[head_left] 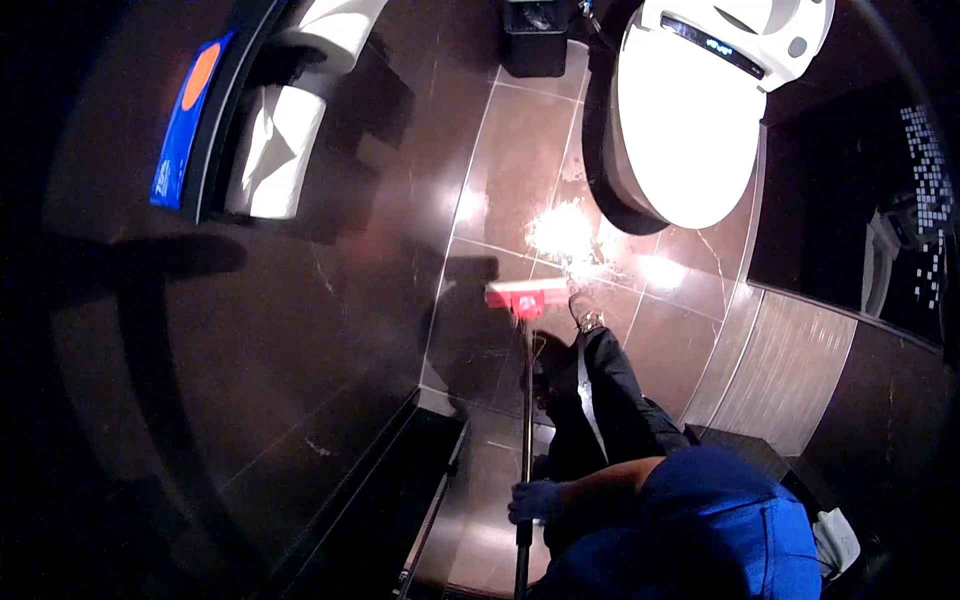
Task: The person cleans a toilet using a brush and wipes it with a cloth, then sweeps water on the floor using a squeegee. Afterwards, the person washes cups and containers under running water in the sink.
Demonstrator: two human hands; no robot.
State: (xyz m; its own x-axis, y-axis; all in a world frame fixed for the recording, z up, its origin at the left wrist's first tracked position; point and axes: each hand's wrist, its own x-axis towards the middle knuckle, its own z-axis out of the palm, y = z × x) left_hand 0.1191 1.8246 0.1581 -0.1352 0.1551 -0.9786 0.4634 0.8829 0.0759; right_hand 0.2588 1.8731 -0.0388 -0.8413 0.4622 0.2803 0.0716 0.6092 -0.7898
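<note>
My right hand (535, 502), bluish in this light, is closed around the dark pole of a floor squeegee (527, 300). The pole runs away from me to a red head with a pale strip along its far edge. That head rests on the brown tiled floor (500, 345), just left of my shoe (583, 308). Beyond it, a bright, whitish wet-looking patch (570, 235) spreads over the tiles beside the toilet (685, 130). My left hand is out of view.
A black bin (534, 40) stands at the back wall. Toilet rolls (283, 150) and a blue-and-orange packet (190, 125) are on the left wall's black holder. A dark glossy panel (830, 210) lies on the right, and a black ledge (380, 500) juts out at lower left.
</note>
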